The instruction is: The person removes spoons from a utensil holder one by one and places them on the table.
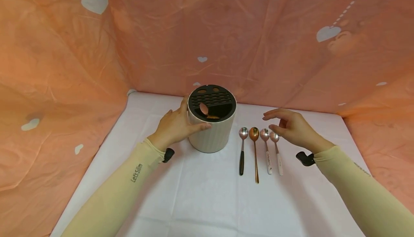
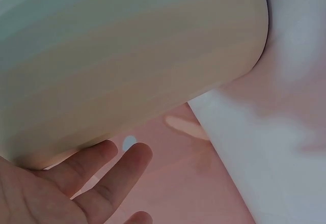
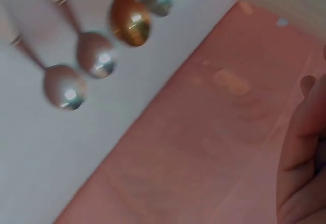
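A white ribbed utensil holder [image 1: 208,138] with a black slotted lid [image 1: 213,100] stands upright on the table. My left hand [image 1: 176,125] grips its left side, thumb across the front; in the left wrist view some fingers [image 2: 125,180] extend past the holder wall [image 2: 137,56]. Inside the lid's large opening show a copper-coloured spoon bowl [image 1: 203,108] and a golden edge. To the right lie several spoons in a row: one black-handled [image 1: 242,158], one all gold [image 1: 256,158], two white-handled [image 1: 268,158]. My right hand [image 1: 292,127] hovers by the white-handled spoons, fingers loosely bent, holding nothing.
A white cloth [image 1: 200,197] covers the table. Pink curtains [image 1: 207,32] with white hearts hang behind and at both sides, close to the table's edges. The holder stands near the back edge.
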Available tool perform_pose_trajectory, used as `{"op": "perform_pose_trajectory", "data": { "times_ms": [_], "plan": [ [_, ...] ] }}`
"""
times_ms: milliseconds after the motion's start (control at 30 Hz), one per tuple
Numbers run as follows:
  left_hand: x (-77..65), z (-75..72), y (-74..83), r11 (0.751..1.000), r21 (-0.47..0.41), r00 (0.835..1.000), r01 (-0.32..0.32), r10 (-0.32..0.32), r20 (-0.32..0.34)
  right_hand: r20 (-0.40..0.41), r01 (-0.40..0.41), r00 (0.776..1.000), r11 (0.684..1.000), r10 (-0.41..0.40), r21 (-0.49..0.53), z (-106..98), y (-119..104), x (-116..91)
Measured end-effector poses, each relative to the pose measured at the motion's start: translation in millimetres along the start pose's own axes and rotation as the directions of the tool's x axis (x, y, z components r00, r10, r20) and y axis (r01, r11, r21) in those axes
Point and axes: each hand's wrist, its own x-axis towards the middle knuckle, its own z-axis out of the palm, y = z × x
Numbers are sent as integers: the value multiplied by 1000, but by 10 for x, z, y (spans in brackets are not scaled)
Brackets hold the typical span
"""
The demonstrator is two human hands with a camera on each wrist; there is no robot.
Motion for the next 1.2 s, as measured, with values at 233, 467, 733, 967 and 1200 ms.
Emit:
{"op": "perform_pose_trajectory", "data": {
  "times_ms": [233, 467, 733, 967, 1200],
  "plan": [
    [10, 9, -16, 1000, 5, 1000, -4, 4, -6, 25, 78, 997, 995, -79, 55, 50, -280, 152],
    [7, 8, -24, 1000, -5, 1000, -10, 9, -15, 53, 120, 991, 987, -126, 103, 137, -540, 327],
    [13, 8, -18, 1000, 3, 1000, -7, 7, 13, 69, 241, 965, 961, -252, 139, 295, -831, 562],
    [2, -5, -12, 1000, 3, 1000, -5, 5, 30, 94, 330, 937, 941, -337, 75, 440, -976, 694],
    [7, -5, -29, 1000, -4, 1000, -9, 9, 24, 121, 381, 918, 925, -378, -3, 500, -1041, 772]
  ]
}}
